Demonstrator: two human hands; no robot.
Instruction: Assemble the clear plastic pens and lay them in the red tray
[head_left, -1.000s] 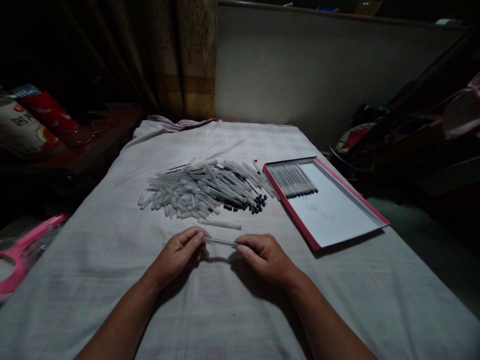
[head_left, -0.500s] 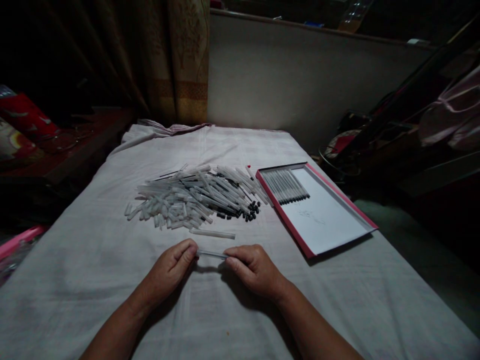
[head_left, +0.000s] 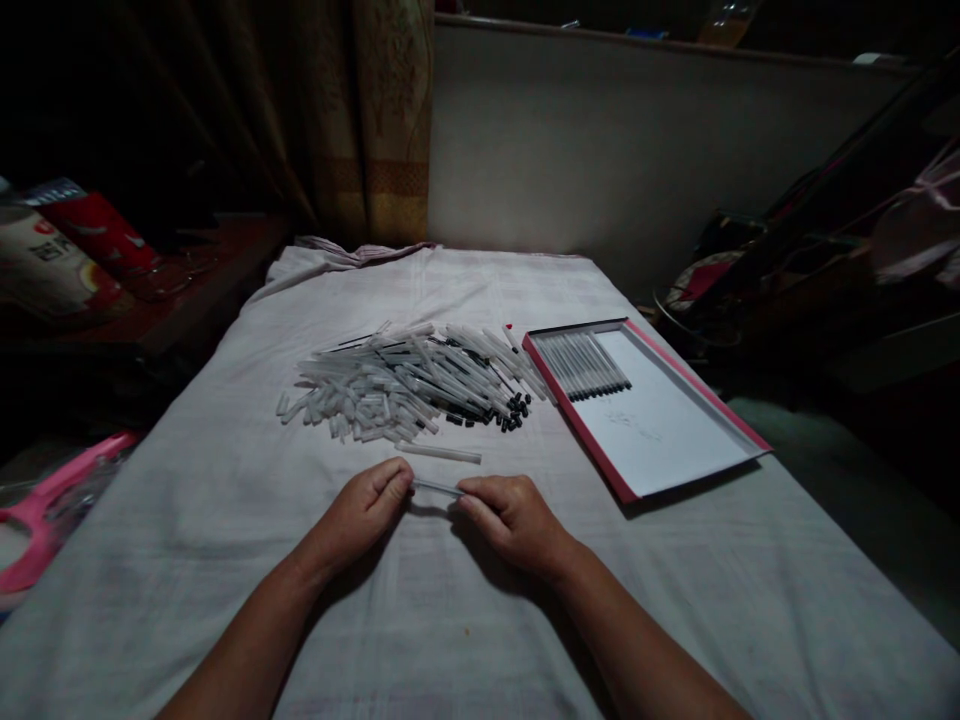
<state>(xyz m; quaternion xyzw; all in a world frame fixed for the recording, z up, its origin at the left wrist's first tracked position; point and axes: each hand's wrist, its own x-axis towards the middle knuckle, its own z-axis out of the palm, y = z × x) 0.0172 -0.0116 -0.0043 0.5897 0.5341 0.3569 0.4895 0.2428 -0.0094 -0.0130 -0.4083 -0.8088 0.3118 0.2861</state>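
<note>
Between both hands a slim, pale pen (head_left: 438,488) is stretched level above the cloth. My left hand (head_left: 377,500) pinches its left end, and my right hand (head_left: 512,520) grips the right end between thumb and fingers; both ends are hidden by the fingers. Just beyond lies a single clear pen barrel (head_left: 439,454). Behind it spreads a heap of pen parts (head_left: 420,375): translucent barrels, short clear caps (head_left: 358,408) on the left, dark refills, and small black plugs (head_left: 517,412) on the right.
A shallow red-rimmed box lid (head_left: 581,440) stands at the right, with a row of assembled pens (head_left: 585,366) along its far left side. Everything rests on a pale bedsheet (head_left: 420,640). A pink plastic object (head_left: 45,510) is at the left edge, near a dark red side table (head_left: 225,270).
The camera view has shifted slightly, moving the scene a little to the right. Both hands keep their hold on the pen, with little visible change in pose.
</note>
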